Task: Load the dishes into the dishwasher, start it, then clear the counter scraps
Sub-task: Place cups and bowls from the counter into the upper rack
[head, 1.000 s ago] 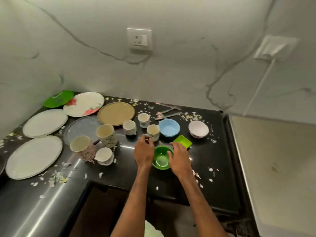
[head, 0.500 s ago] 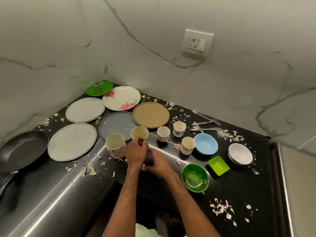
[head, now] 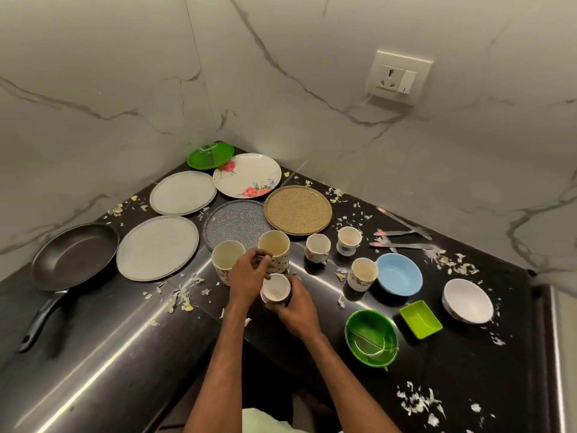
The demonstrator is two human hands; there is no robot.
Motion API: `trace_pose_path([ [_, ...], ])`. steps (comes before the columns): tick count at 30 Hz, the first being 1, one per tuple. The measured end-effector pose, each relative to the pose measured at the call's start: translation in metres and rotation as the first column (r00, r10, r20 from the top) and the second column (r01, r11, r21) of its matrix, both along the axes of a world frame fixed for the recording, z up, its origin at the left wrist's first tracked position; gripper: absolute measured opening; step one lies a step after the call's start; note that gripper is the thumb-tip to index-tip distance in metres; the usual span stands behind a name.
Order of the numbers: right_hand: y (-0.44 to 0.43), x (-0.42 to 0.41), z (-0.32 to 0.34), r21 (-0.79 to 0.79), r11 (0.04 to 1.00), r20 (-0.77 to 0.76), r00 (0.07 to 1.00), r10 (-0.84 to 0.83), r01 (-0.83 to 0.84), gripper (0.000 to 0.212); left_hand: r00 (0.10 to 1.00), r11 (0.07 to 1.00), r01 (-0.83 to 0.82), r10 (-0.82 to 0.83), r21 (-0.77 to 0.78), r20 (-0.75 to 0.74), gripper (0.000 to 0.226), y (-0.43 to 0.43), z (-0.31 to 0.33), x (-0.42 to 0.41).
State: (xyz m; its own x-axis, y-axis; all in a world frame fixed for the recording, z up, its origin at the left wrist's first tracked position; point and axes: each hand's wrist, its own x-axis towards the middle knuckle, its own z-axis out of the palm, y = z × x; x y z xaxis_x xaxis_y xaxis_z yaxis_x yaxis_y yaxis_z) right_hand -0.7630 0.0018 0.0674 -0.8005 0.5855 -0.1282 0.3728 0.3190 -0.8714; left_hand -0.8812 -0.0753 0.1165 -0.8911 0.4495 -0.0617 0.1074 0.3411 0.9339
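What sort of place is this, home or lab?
Most likely a home kitchen, at a counter corner: a black counter strewn with used plates, cups and scraps, a frying pan at its left end, and marble-look wall tiles with a power socket.

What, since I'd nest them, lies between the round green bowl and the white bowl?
The small lime rectangular dish sits between them, seen in the head view.
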Motion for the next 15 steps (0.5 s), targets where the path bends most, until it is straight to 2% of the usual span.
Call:
trace_pose_path([
  [5,0.015,0.021,0.016,-0.010,0.990,-0.088,0.986,-0.140,0.140,0.063,0.993,1.000,0.004,-0.007,-0.022,-0.114,0.007,0.028,0.002,0.014],
  [8,0.027,0.035,0.022,-0.027,0.964,-0.147,0.953,-0.266,0.265,0.068,0.997,0.998,0.050,-0.048,0.038,-0.068,0.007,0.049,0.010,0.033],
  [9,0.031,0.042,0.024,-0.031,0.951,-0.165,0.937,-0.309,0.308,0.072,0.996,0.995,0.080,-0.078,0.058,-0.034,0.007,0.056,0.009,0.040],
  [11,0.037,0.058,0.028,-0.052,0.919,-0.196,0.898,-0.393,0.391,0.079,0.977,0.982,0.161,-0.172,0.095,0.128,0.013,0.068,0.009,0.055],
  [13,0.040,0.079,0.031,-0.110,0.866,-0.250,0.829,-0.500,0.489,0.077,0.897,0.953,0.276,-0.303,0.126,0.323,0.026,0.081,0.011,0.077],
  [15,0.040,0.107,0.037,-0.143,0.795,-0.303,0.738,-0.602,0.590,0.074,0.801,0.900,0.421,-0.427,0.112,0.419,0.038,0.092,0.021,0.106],
])
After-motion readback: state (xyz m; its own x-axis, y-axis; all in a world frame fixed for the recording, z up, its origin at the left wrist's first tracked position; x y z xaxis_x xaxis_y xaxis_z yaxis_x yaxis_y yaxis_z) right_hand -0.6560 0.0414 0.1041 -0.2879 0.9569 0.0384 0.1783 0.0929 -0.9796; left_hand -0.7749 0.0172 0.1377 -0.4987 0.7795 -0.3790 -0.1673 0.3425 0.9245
